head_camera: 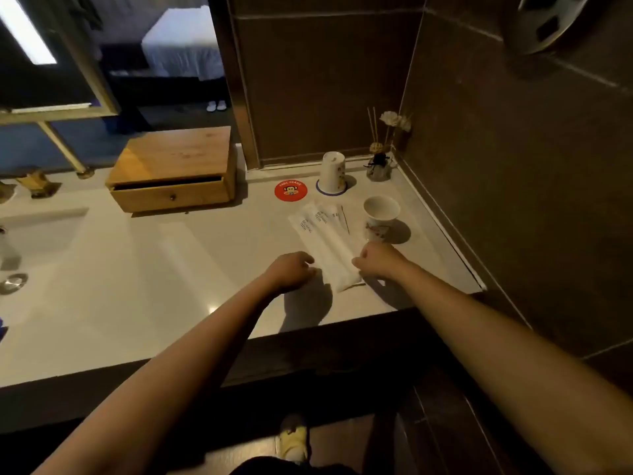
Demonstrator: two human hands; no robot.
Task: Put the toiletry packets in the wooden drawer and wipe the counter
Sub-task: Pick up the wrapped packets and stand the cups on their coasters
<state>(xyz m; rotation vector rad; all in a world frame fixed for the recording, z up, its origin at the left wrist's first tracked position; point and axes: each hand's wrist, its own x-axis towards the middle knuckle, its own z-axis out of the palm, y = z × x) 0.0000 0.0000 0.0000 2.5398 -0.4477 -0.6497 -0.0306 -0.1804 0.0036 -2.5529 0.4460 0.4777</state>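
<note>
Both forearms are reaching over the front edge of the counter (144, 269) toward its right end. The left hand (291, 270) is resting knuckles-up, fingers curled under, just beside the near left side of the toiletry packets (322, 240); whether it is touching them, I cannot tell. The right hand (375, 260) is sitting at the near right side of the same bundle, fingers loosely closed at its edge; it appears to be pinching or nudging the wrapper, but the fingertips are hidden, so the grip is not confirmed.

The packets are lying flat on the counter, several long white sleeves overlapping, running from the near hands away toward the back edge. Judged from their look, they are light, thin and flexible, with a smooth wrapper likely to slide on the polished surface and against each other. A flat packet offers no lip, so the sound approach is squaring the stack between both hands, then gripping it across the short width near the middle, thumb on top and fingers beneath. Holding one end only is risking the stack fanning out.

Just right of the packets, an upright cup (381, 214) is standing close enough to be knocked. Beyond them a red coaster (290, 190) and an inverted cup (333, 173) are sitting near the back edge, with a reed diffuser (378, 162) in the back right corner. Toward the counter's back edge, left of the packets and well apart from them, the wooden drawer (168, 195) is standing slightly open, and needs pulling further before loading.
</note>
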